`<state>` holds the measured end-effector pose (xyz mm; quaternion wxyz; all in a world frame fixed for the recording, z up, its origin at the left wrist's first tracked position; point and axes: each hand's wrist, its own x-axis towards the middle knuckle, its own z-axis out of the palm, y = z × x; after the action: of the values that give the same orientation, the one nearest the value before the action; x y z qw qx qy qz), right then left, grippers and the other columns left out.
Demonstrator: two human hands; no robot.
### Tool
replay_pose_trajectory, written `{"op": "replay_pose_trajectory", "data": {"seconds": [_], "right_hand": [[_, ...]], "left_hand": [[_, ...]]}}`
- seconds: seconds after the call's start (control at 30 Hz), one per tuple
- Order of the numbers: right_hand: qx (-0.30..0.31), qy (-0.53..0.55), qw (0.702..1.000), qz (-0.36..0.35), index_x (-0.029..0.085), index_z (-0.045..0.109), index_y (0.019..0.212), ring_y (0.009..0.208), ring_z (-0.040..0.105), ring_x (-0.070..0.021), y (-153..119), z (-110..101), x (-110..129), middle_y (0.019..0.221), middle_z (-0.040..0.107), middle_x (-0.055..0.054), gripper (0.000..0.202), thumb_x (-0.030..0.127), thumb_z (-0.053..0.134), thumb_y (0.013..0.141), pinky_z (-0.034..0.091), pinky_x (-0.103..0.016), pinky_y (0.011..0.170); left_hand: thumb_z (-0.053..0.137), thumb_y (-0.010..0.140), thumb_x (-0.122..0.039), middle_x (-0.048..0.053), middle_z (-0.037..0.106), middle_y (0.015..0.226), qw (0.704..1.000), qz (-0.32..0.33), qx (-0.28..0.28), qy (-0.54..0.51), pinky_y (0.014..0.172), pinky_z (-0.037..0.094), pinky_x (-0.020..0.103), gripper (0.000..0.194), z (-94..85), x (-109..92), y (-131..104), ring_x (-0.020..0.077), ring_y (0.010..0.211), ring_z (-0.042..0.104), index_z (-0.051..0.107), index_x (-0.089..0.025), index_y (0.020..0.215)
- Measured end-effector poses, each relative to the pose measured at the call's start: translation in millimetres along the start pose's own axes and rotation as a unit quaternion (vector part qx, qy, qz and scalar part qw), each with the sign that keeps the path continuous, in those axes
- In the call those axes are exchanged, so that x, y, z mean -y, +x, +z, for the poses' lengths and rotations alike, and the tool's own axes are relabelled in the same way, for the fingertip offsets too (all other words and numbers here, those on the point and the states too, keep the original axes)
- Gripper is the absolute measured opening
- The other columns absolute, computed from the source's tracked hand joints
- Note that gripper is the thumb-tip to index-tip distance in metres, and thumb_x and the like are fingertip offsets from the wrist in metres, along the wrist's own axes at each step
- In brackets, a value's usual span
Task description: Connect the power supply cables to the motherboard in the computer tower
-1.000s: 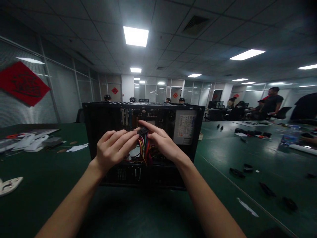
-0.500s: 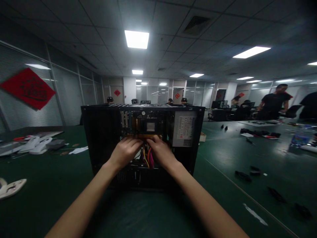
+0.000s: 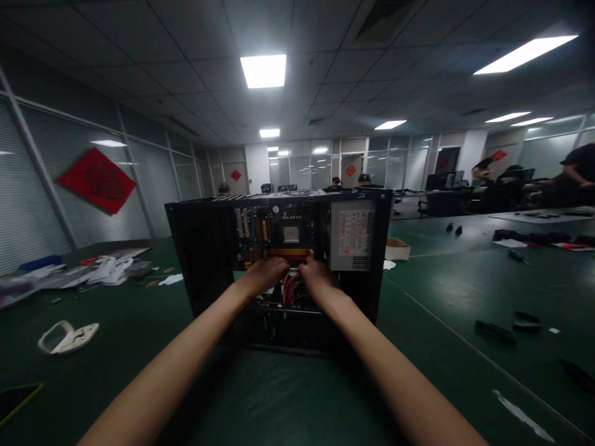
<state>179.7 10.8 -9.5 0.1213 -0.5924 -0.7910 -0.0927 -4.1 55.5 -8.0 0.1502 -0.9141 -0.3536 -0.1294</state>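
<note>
Two bare hands work inside an open computer case (image 3: 279,260) standing upright on a green bench (image 3: 93,371), its open side facing the camera. The left hand (image 3: 264,277) and right hand (image 3: 317,277) sit close together, knuckles up and fingers curled, just below the motherboard (image 3: 279,232) and at the top of a bundle of coloured wires (image 3: 289,290) that runs down between them; both appear closed about the top of that bundle, though whatever the fingers pinch is hidden behind the knuckles. The silver power supply (image 3: 355,234), with its white label, fills the upper right of the case, just beside the right hand. On the near left of the bench lies a white plastic part (image 3: 67,336), with a heap of white and grey pieces (image 3: 97,269) farther back on the left. A small cardboard box (image 3: 398,249) stands just right of the case, and black parts (image 3: 504,328) lie scattered on the right. On the left wall hangs a red diamond sign (image 3: 96,180). Other people (image 3: 576,170) work at far benches on the right.
</note>
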Motion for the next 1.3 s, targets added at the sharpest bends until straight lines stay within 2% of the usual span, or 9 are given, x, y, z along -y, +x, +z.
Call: {"op": "replay_pose_trajectory", "data": {"seconds": [0.2,0.3,0.43,0.67,1.1,1.3], "right_hand": [[0.023,0.008,1.0,-0.009,0.01,0.071,0.113,0.103,0.067,-0.0274,-5,-1,3,0.117,0.064,-0.018,0.037,0.005,0.042,0.091,0.051,-0.032,0.081],[0.025,0.009,1.0,-0.015,0.009,0.071,0.112,0.102,0.067,-0.027,-7,0,5,0.115,0.064,-0.02,0.035,0.005,0.043,0.091,0.051,-0.033,0.082],[0.017,0.01,0.999,-0.029,0.009,0.07,0.112,0.101,0.067,-0.0279,-7,5,3,0.113,0.065,-0.019,0.031,0.009,0.047,0.092,0.052,-0.032,0.081],[0.016,0.018,0.999,-0.032,0.009,0.071,0.111,0.1,0.067,-0.0271,-6,9,3,0.111,0.066,-0.019,0.031,0.008,0.047,0.091,0.052,-0.031,0.08],[0.023,0.017,0.999,-0.037,0.009,0.07,0.112,0.103,0.067,-0.0278,-10,4,5,0.113,0.066,-0.02,0.03,0.01,0.048,0.093,0.052,-0.032,0.081],[0.029,0.024,0.998,-0.039,0.01,0.07,0.112,0.104,0.067,-0.0271,-8,6,5,0.113,0.066,-0.02,0.032,0.009,0.046,0.092,0.052,-0.032,0.082]], "left_hand": [[0.062,0.089,-0.017,0.006,0.072,0.107,0.994,-0.05,-0.05,-0.089,0.093,0.049,0.026,0.019,9.5,13,-9,0.0179,0.102,0.067,0.071,-0.017,0.106],[0.064,0.087,-0.016,0.006,0.072,0.107,0.993,-0.052,-0.038,-0.094,0.091,0.05,0.027,0.021,9.4,12,-10,0.0189,0.101,0.068,0.072,-0.019,0.107],[0.066,0.086,-0.016,0.007,0.072,0.109,0.994,-0.052,-0.031,-0.088,0.092,0.05,0.029,0.025,8.7,8,-9,0.0201,0.103,0.067,0.072,-0.019,0.11],[0.064,0.087,-0.017,0.005,0.069,0.115,0.998,-0.051,-0.019,-0.041,0.087,0.051,0.027,0.03,5.9,4,-8,0.0189,0.099,0.068,0.072,-0.025,0.115],[0.055,0.095,-0.025,0.005,0.067,0.107,1.0,-0.03,-0.002,0.006,0.078,0.049,0.025,0.029,4.7,1,-7,0.0187,0.093,0.067,0.071,-0.03,0.118],[0.053,0.095,-0.024,0.005,0.067,0.104,0.999,-0.037,0.008,0.023,0.076,0.048,0.024,0.027,5.1,0,-5,0.0176,0.092,0.067,0.072,-0.028,0.114]]}}
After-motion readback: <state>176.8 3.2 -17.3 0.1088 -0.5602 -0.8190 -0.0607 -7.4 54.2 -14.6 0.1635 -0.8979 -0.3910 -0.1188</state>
